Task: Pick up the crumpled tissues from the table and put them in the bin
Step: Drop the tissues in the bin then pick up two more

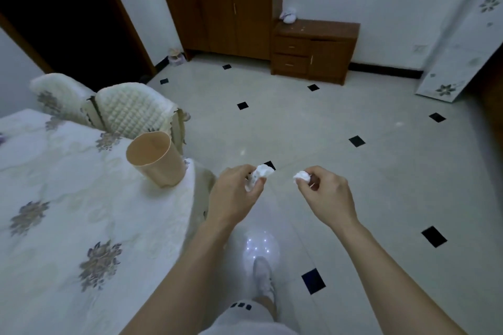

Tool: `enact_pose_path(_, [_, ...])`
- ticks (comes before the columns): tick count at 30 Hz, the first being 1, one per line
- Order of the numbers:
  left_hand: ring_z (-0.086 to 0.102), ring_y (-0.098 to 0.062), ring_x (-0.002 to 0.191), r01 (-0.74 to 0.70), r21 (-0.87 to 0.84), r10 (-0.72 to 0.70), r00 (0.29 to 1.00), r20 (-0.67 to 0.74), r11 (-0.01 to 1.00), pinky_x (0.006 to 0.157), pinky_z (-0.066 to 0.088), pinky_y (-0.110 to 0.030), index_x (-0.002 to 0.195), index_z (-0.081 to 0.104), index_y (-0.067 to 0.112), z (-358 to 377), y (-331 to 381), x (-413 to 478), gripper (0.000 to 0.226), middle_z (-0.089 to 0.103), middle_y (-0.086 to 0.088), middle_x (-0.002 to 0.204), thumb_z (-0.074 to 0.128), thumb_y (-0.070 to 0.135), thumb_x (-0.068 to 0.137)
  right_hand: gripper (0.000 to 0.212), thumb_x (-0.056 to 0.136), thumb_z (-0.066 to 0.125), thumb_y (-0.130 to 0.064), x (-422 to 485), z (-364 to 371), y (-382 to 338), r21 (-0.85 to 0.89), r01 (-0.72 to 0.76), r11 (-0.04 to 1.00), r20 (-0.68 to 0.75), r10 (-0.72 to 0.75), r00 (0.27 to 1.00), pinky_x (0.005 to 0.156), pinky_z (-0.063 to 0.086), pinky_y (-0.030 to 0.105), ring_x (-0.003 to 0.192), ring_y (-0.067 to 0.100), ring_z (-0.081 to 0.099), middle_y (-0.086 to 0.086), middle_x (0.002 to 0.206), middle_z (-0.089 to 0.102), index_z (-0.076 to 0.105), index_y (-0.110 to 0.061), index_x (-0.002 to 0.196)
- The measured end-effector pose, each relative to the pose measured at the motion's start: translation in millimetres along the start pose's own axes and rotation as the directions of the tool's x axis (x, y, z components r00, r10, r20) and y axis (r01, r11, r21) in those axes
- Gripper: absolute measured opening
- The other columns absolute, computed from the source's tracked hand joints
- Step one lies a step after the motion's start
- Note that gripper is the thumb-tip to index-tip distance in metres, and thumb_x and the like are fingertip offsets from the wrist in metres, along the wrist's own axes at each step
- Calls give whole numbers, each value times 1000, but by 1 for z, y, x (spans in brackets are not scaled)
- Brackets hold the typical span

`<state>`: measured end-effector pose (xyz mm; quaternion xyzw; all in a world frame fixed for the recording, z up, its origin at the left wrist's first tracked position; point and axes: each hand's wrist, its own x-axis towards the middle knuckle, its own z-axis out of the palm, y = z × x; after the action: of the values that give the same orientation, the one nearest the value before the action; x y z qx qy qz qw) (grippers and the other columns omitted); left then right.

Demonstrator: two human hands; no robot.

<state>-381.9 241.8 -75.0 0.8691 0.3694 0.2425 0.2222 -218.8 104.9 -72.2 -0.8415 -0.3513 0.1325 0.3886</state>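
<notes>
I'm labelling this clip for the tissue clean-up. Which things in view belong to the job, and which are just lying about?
Belongs to the job:
left tissue, held in left hand
right tissue, held in right hand
bin, on the table

Just lying about:
chairs
wardrobe
drawer unit
flowered panel, leaning

Both bare arms are stretched out forward, side by side, backs of the hands up. Left grip (234, 193) has its fingers and thumb curled round a tissue (260, 173), and right grip (324, 193) pinches a second tissue (302, 176) at the fingertips.
</notes>
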Motion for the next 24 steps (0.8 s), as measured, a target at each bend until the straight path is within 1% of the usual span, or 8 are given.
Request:
enact_pose_path(4, [55,-16,73,52,-8,-52,998,-33,999,62,41,-28,86,63,27,13,-19,38,25,57,14,73,54,50,86,19,88,58,-43,48,19,0,-3,12,1000,51,-12,999,63,53,34,69,11,61,-9,67,63,66,-28,81])
enact_pose_path(7, [54,-16,74,84,-22,-85,995,-52,996,63,43,-30,84,62,27,25,-36,72,24,58,12,73,53,49,86,18,89,58,-42,91,34,-2,-17,37,999,81,-35,996,64,53,35,69,12,61,-9,67,64,67,-27,82])
enact_pose_path(9, [55,-16,74,117,-29,-118,991,-57,993,64,45,-32,83,61,26,32,-50,101,22,60,10,73,54,47,86,17,89,59,-41,123,44,-6,-26,52,998,101,-49,994,64,53,34,69,10,61,-10,67,63,68,-28,84])
enact_pose_path(12, [55,-17,75,159,-43,-161,985,-56,986,62,40,-28,83,62,24,42,-63,156,19,60,9,72,59,42,86,13,89,60,-39,180,56,-18,-43,67,997,112,-62,992,65,53,33,69,7,61,-12,68,63,69,-30,85])
enact_pose_path(16, [55,-16,74,185,-33,-187,979,-77,982,62,45,-33,79,60,21,40,-84,231,25,60,7,71,58,45,88,13,88,59,-40,259,76,-41,-41,98,994,145,-91,985,66,54,34,71,8,62,-13,71,66,68,-32,84])
enact_pose_path(19, [54,-15,72,199,-24,-200,972,-122,980,61,45,-33,78,60,22,33,-100,277,28,60,7,71,58,47,89,14,87,58,-42,309,91,-62,-32,122,992,148,-116,982,66,53,32,70,4,62,-13,70,66,68,-33,84])
enact_pose_path(24, [54,-16,72,218,-11,-216,958,-189,976,62,45,-34,83,63,21,19,-125,320,21,60,9,72,63,41,89,15,88,59,-42,366,119,-86,-9,163,987,204,-157,966,67,53,31,70,4,61,-12,70,65,68,-30,83])
